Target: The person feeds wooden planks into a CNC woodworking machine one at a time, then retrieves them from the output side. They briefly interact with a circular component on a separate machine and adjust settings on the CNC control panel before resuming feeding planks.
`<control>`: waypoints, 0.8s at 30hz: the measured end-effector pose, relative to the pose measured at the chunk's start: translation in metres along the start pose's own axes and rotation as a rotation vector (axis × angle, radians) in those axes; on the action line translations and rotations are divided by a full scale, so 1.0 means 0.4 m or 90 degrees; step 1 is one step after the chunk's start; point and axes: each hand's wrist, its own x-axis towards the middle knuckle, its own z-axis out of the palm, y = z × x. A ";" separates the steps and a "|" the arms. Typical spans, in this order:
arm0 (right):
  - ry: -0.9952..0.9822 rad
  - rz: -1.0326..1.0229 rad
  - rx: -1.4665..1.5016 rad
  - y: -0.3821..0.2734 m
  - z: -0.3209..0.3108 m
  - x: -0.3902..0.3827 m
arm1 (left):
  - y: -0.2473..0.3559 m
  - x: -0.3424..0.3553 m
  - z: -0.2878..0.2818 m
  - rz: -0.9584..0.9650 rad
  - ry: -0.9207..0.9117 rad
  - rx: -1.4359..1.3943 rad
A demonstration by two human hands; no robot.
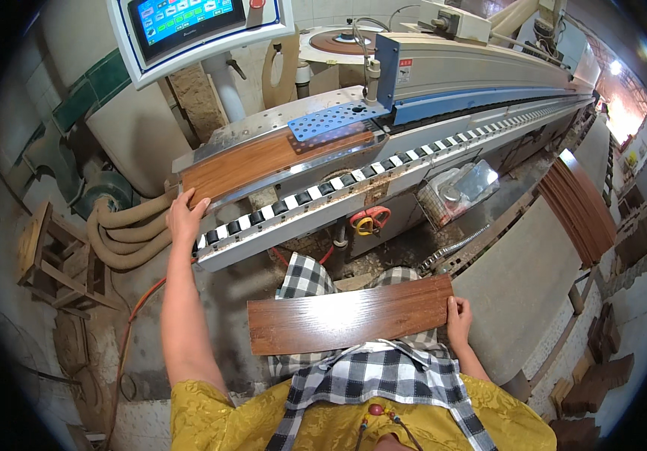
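My left hand (184, 218) is at the near left corner of an orange-brown wooden board (252, 167), thumb and fingers closed about its end. This board lies flat on the metal bed of a long machine, its far end under a blue perforated guard (331, 122). In front of my lap, my right hand (457, 322) grips the right end of a darker, glossy wooden board (346, 316), held roughly level, its left end tilted slightly down. The fingers under that board are partly hidden.
A roller chain track (316, 193) runs beside the bed. A control screen (188, 19) stands upper left, above grey hoses (132, 239) and a wooden stool (60, 259). Red-handled scissors (369, 220) hang under the track. To the right, stacked brown boards (580, 207) lie on a long table (523, 282).
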 end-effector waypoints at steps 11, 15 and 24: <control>0.062 -0.025 -0.094 -0.002 -0.002 0.059 | 0.256 -0.023 0.125 0.005 -0.045 0.103; -0.045 0.051 0.126 -0.036 -0.050 0.106 | 0.221 -0.015 0.145 0.031 -0.024 0.034; -0.341 0.285 0.457 -0.070 -0.057 0.079 | 0.149 -0.002 0.150 -0.036 -0.002 -0.361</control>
